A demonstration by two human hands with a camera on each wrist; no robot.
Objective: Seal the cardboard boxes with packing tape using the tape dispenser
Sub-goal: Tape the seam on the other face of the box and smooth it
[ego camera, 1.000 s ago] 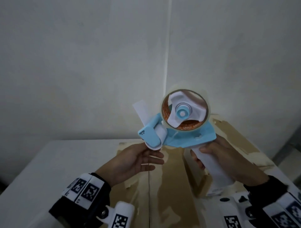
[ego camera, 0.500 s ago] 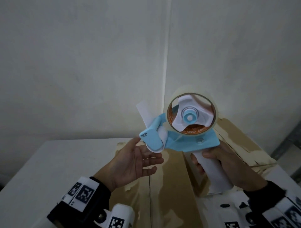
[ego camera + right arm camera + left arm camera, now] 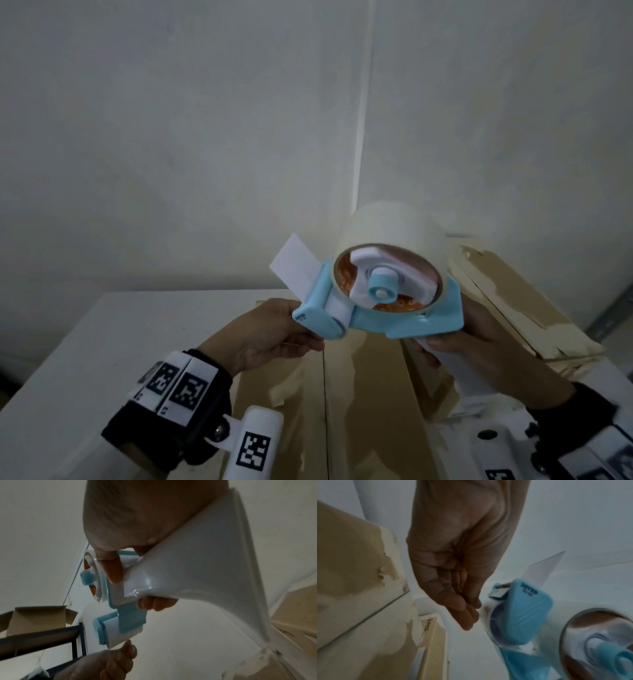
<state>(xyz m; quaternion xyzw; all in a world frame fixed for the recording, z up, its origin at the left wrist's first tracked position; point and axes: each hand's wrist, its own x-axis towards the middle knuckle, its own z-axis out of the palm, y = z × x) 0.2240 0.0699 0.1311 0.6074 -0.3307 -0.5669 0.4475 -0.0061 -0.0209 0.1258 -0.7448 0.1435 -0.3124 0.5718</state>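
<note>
My right hand grips the white handle of a blue and white tape dispenser, held in the air above a taped cardboard box. A roll of clear tape sits on its hub. A white flap sticks up from the front of the dispenser. My left hand reaches under the front roller. Its thumb and fingertips are pressed together right at the roller, seemingly pinching the loose tape end. The clear tape itself is hard to make out.
A second cardboard box with torn paper tape stands at the right against the wall. The boxes rest on a white table in a room corner. An open cardboard box sits on a dark metal rack off to the side.
The dispenser has tilted so the roll's side faces more upward. My left hand's fingers, spread half a second ago, have closed together at the front roller.
</note>
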